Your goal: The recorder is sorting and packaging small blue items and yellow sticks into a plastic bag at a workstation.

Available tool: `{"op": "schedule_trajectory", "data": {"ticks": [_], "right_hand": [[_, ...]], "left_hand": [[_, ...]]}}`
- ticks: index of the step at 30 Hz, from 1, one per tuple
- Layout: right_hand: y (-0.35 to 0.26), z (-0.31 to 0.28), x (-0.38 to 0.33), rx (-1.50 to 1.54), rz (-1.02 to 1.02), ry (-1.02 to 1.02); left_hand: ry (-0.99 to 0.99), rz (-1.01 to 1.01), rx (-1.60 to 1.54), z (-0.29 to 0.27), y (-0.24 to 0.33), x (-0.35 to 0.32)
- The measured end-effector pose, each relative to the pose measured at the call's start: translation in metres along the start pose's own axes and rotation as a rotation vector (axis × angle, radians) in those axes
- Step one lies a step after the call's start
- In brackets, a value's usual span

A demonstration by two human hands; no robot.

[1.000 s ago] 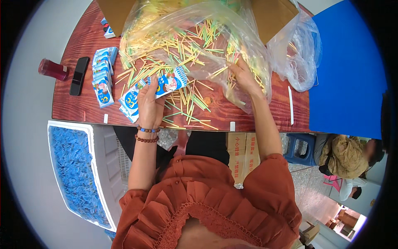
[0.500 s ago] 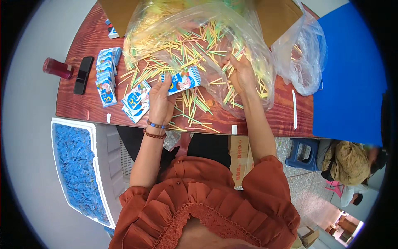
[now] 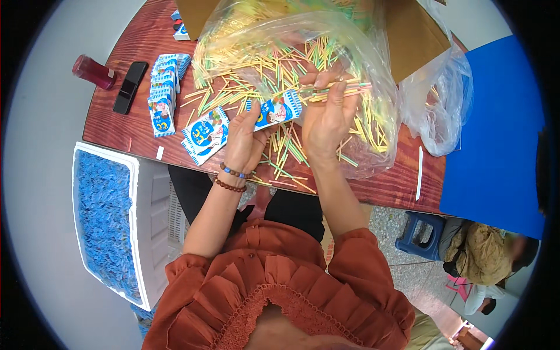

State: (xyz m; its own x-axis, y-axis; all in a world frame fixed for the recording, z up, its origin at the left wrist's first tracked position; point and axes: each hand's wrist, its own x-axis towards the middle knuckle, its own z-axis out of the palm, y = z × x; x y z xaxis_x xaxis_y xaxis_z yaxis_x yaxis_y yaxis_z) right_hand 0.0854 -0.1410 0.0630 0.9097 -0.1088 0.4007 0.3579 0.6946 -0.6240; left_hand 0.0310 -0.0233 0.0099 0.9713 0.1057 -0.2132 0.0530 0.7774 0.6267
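Note:
My left hand (image 3: 242, 140) is closed on a blue and white printed packet (image 3: 280, 110), thumb on top, its far end pointing to the right. Just beside that end is my right hand (image 3: 328, 128), pinching several thin yellow and pink straw-like sticks (image 3: 354, 89) between thumb and fingers. Under and around both hands lies a heap of such coloured sticks (image 3: 233, 88), spilling from a large clear plastic bag (image 3: 392, 125). Left of my left hand, a few similar packets (image 3: 205, 137) overlap on the table.
More packets (image 3: 163, 100) stand in an overlapping row, beside a black phone (image 3: 129, 87) and a red-lidded jar (image 3: 93, 72). A white foam box (image 3: 135, 233) full of blue wrappers is at the lower left. Cardboard (image 3: 417, 38) and a blue board (image 3: 490, 134) lie rightward; a blue stool (image 3: 420, 234) is below.
My right hand has come out of the heap toward the packet, now with several sticks pinched in it. The left hand still holds the packet. The whole view has shifted slightly.

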Motion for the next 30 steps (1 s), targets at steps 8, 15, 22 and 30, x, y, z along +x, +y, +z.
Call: {"op": "schedule_trajectory", "data": {"ticks": [8,15,22,30], "right_hand": [[0.017,0.013,-0.028,-0.174,0.112,0.099],[0.007,0.035,-0.019,-0.443,0.503,0.295],[0.009,0.005,0.001,-0.108,0.309,-0.028],[0.019,-0.007,0.012,-0.324,0.252,-0.231]], "left_hand": [[0.028,0.072,-0.027,0.006,-0.001,-0.003],[-0.030,0.169,-0.154,-0.002,-0.014,0.013],[-0.071,0.137,-0.273,0.011,-0.022,0.028],[-0.106,0.124,-0.316,0.016,-0.019,0.036]]}}
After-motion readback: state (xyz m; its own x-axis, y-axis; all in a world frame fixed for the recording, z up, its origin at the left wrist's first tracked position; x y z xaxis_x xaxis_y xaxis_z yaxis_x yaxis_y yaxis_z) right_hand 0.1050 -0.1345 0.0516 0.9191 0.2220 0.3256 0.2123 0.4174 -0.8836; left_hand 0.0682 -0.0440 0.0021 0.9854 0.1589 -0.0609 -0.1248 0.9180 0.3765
